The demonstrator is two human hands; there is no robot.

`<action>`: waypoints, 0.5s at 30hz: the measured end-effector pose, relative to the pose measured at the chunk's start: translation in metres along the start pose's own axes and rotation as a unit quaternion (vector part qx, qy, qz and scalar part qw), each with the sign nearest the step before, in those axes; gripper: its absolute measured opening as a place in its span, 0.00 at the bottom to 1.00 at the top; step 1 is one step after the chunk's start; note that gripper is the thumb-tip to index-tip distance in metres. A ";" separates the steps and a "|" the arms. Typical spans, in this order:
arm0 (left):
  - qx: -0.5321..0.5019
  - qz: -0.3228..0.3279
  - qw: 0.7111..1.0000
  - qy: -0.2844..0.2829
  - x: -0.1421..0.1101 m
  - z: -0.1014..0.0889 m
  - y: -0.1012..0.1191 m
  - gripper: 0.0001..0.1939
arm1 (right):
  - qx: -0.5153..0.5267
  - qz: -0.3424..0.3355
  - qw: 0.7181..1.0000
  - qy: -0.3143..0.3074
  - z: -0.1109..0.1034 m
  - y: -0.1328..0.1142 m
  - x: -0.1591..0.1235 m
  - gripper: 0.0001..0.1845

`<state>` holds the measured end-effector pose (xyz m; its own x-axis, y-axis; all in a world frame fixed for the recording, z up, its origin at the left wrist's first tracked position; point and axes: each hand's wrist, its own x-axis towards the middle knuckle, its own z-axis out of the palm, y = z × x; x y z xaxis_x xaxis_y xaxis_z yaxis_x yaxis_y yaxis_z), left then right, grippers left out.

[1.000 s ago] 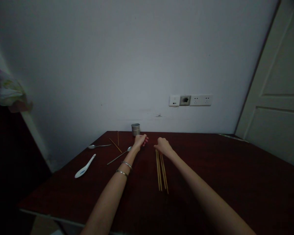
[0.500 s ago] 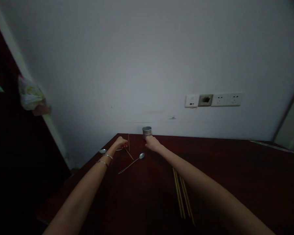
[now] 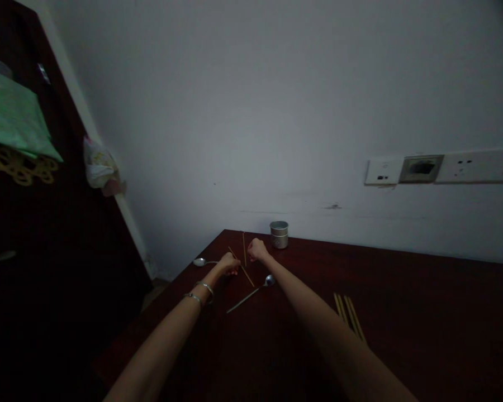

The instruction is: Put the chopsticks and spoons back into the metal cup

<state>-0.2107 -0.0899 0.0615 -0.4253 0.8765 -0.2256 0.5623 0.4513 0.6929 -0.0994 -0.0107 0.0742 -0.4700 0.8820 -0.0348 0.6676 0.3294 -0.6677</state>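
Note:
My left hand (image 3: 228,263), with two bangles on its wrist, rests closed on a slanted wooden chopstick (image 3: 247,276) on the dark red table (image 3: 423,312). My right hand (image 3: 256,249) is curled beside a second chopstick (image 3: 243,251) that points toward the wall; I cannot tell whether it grips it. A small metal cup (image 3: 279,234) stands just right of my right hand, near the wall.
A metal spoon (image 3: 251,292) lies below my hands, another spoon (image 3: 202,261) at the table's left edge. A bundle of chopsticks (image 3: 349,309) lies to the right. Wall sockets (image 3: 440,167) sit above the table. A dark cabinet (image 3: 33,234) stands at the left.
Both hands moved left from the chopstick bundle and cup to the two loose chopsticks. The view turned left; the white ceramic spoon is out of sight.

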 end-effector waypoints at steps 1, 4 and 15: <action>0.008 -0.013 1.000 -0.009 0.001 0.002 -0.001 0.08 | -0.003 0.003 1.000 0.005 0.004 -0.002 0.005 0.08; 0.043 -0.029 0.998 -0.018 0.005 0.005 -0.003 0.11 | -0.017 0.011 1.000 0.020 0.013 -0.005 0.019 0.09; 0.084 -0.001 0.996 0.006 0.013 0.015 -0.005 0.13 | -0.074 -0.007 0.995 0.066 0.038 -0.008 0.028 0.15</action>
<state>-0.2080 -0.0784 0.0452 -0.4339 0.8744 -0.2173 0.6717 0.4747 0.5687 -0.1395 -0.0018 0.0501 -0.4073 0.9099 0.0785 0.7429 0.3801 -0.5510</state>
